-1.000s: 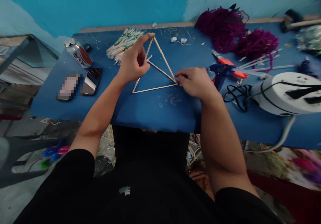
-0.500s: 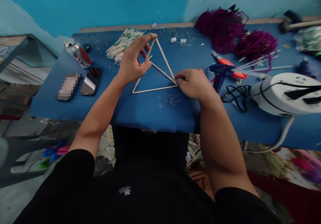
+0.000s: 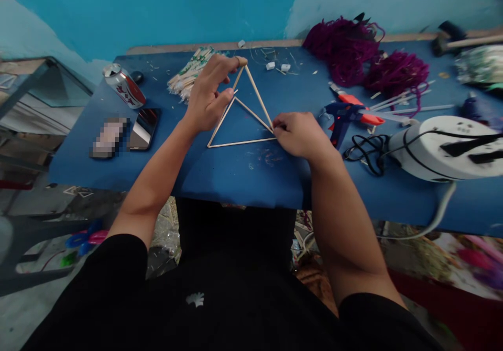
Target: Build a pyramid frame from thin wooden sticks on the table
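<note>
A pyramid-like frame of thin wooden sticks stands on the blue table, its base a triangle. My left hand is bent around its left side, a fingertip on the top corner and the thumb near the back-left sticks. At the right base corner, the fingers of my right hand pinch the sticks where they meet; the joint itself is partly hidden. Behind my left hand lies a bundle of wrapped sticks. To the right of my right hand is a blue and orange glue gun.
On the left are a drink can and two phones, one of them dark. Purple yarn lies at the back right. A white round power socket unit with a black cord stands on the right.
Both hands keep their places on the stick frame, with only slight shifts. My left thumb has moved a little up and left. The view has moved slightly.
</note>
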A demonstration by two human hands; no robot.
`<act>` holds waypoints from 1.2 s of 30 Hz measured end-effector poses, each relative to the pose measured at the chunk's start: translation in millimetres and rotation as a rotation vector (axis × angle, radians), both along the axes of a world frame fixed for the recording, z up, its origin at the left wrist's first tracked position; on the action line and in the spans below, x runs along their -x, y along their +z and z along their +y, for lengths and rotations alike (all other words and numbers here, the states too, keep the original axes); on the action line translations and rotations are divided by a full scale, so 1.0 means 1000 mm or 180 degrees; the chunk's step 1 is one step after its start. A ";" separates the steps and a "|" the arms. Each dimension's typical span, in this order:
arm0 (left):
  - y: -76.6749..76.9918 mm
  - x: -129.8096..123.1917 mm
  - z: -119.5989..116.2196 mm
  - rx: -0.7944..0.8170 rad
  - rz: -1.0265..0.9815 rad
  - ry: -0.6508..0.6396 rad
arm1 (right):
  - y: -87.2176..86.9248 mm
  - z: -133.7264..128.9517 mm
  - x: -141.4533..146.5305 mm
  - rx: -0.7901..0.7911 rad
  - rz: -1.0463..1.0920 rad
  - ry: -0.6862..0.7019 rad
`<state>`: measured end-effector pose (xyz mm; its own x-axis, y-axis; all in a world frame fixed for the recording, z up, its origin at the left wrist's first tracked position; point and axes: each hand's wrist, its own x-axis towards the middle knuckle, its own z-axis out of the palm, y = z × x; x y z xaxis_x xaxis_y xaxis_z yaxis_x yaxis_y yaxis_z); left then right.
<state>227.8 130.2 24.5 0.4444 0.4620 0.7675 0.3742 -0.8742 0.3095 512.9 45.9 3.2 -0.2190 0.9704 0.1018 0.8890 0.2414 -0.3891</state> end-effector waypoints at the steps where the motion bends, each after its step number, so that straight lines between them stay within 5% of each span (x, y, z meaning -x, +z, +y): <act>1: 0.002 -0.001 -0.001 -0.0040 -0.0048 -0.0067 | 0.000 -0.001 0.000 0.0005 -0.0002 0.0000; 9: 0.004 -0.005 0.001 -0.0096 -0.0148 -0.0235 | 0.011 0.021 -0.007 0.0039 -0.0241 -0.0181; 16: 0.009 -0.004 -0.007 0.0024 -0.0161 -0.0105 | 0.033 0.115 0.022 -0.0071 -0.0241 0.0180; 23: 0.012 -0.004 -0.016 0.0065 -0.0111 0.0020 | 0.008 0.187 0.062 -0.0108 0.0025 0.0803; 29: 0.012 -0.006 -0.017 0.0009 -0.0217 -0.0085 | -0.011 0.205 0.058 -0.0110 0.0022 0.0856; 36: 0.009 -0.007 -0.010 0.0005 -0.0383 -0.0158 | -0.004 0.195 0.050 -0.0130 0.0013 0.1136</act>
